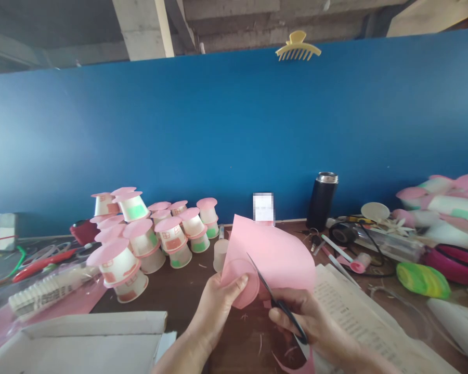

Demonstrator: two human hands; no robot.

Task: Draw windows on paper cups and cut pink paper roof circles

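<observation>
Head view — left hand (218, 302) pinches pink paper (283, 253), right hand (310, 318) beside it grips scissors (263, 281).

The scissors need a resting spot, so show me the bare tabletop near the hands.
The table is bare between the cup houses, the cardboard box and the left hand holding the pink paper. A scrap-strewn strip runs between both wrists. Right of the right hand with scissors, printed sheets and a tape roll crowd it.
</observation>
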